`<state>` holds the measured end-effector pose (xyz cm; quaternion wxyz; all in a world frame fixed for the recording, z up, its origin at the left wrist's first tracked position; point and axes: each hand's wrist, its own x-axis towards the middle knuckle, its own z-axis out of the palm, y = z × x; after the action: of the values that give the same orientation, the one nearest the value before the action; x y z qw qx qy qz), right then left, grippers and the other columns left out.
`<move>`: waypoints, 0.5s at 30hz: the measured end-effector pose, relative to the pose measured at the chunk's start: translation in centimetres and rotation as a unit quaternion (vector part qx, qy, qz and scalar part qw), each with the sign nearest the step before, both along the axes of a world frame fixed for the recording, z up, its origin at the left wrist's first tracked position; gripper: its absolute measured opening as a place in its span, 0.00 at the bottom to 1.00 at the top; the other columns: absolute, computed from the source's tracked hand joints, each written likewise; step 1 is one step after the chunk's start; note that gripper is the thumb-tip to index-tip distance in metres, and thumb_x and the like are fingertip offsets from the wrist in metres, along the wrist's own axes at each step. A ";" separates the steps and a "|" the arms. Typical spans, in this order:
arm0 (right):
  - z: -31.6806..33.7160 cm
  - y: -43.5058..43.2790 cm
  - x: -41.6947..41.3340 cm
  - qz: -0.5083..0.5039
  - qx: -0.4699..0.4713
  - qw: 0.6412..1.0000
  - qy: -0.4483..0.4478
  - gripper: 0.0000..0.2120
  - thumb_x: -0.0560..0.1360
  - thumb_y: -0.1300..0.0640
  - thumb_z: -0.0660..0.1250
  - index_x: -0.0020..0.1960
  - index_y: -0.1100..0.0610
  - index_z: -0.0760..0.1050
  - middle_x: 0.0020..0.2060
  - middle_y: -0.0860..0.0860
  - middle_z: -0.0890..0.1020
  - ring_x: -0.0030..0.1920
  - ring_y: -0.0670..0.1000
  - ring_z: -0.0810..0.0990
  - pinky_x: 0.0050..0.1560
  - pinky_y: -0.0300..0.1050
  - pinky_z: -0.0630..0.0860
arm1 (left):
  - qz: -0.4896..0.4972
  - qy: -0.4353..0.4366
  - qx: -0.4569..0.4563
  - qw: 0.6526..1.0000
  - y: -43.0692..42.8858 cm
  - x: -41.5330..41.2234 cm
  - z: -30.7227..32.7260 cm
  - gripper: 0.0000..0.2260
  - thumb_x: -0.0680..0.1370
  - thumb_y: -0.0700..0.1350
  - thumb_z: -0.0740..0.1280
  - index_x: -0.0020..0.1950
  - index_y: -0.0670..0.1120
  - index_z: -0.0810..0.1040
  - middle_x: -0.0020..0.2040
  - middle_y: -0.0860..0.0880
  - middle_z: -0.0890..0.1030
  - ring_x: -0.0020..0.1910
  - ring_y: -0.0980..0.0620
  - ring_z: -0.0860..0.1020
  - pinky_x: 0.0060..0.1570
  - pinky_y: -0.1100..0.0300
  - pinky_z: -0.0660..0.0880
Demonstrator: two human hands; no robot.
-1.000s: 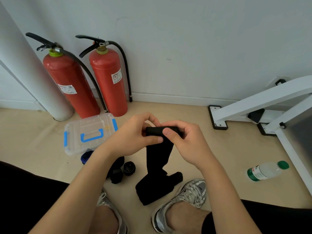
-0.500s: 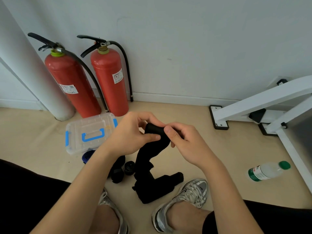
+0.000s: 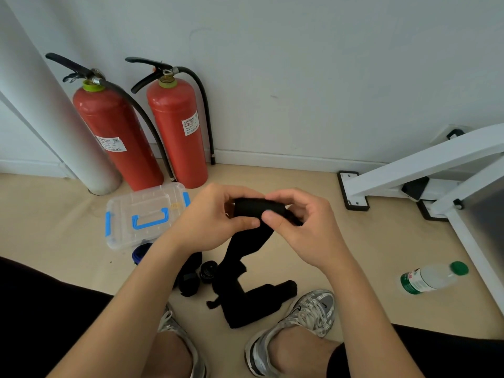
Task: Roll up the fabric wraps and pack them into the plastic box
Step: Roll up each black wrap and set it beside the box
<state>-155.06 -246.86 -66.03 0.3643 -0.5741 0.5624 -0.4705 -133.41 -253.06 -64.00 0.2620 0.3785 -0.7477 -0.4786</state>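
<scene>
Centrally, the black fabric wrap [image 3: 256, 211] is held up off the floor [image 3: 381, 241], just right of the frame's middle. Its rolled part lies with its long axis left to right across the picture, and the loose tail drops from it toward the lower left, ending in a crumpled heap between the sneakers [image 3: 308, 315]. The left hand [image 3: 215, 216] grips the roll's left end, fingers curled over the top and thumb below. The right hand [image 3: 305, 222] pinches the right end, thumb on the near face. Under the left forearm lie black rolls [image 3: 208, 272], close together. A blue wrap [image 3: 139, 253] peeks out just beside the plastic box [image 3: 144, 214], which sits closed at left centre. Behind it, two red fire extinguishers [image 3: 177, 132] stand upright against the wall [image 3: 300, 77]. A water bottle [image 3: 431, 278] lies on its side at lower right.
</scene>
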 end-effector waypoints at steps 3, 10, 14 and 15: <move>0.4 -0.1 -0.2 -0.003 0.019 1.000 -0.012 0.10 0.79 0.39 0.72 0.52 0.44 0.86 0.42 0.44 0.87 0.37 0.43 0.83 0.43 0.42 0.76 | 0.001 0.004 -0.002 1.000 0.1 0.0 0.1 0.19 0.76 0.33 0.79 0.64 0.48 0.87 0.55 0.53 0.89 0.54 0.51 0.88 0.55 0.46 0.85; 0.1 -0.2 -0.4 0.030 0.065 0.996 -0.055 0.14 0.81 0.39 0.71 0.53 0.47 0.89 0.28 0.48 0.82 0.28 0.45 0.77 0.33 0.33 0.71 | 0.023 0.005 0.043 0.999 0.1 -0.2 0.1 0.16 0.75 0.34 0.80 0.60 0.45 0.82 0.53 0.48 0.87 0.52 0.43 0.87 0.54 0.37 0.83; 0.3 -0.2 0.0 0.000 0.027 0.996 -0.088 0.09 0.75 0.42 0.76 0.52 0.43 0.89 0.36 0.43 0.87 0.34 0.42 0.83 0.38 0.33 0.78 | -0.008 0.001 0.079 0.997 0.1 -0.2 0.0 0.09 0.80 0.39 0.76 0.60 0.43 0.82 0.51 0.39 0.86 0.52 0.41 0.86 0.58 0.41 0.83; 0.3 -0.1 0.0 -0.003 0.024 0.996 -0.082 0.08 0.75 0.43 0.77 0.52 0.42 0.89 0.40 0.43 0.89 0.39 0.42 0.86 0.42 0.35 0.80 | -0.013 0.010 0.085 0.996 0.1 -0.1 0.1 0.08 0.81 0.41 0.76 0.60 0.44 0.83 0.51 0.39 0.86 0.52 0.41 0.86 0.57 0.43 0.82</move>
<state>-155.01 -247.00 -65.70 0.4214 -0.5234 0.5433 -0.5033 -133.56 -252.92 -63.88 0.2301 0.3845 -0.7069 -0.5473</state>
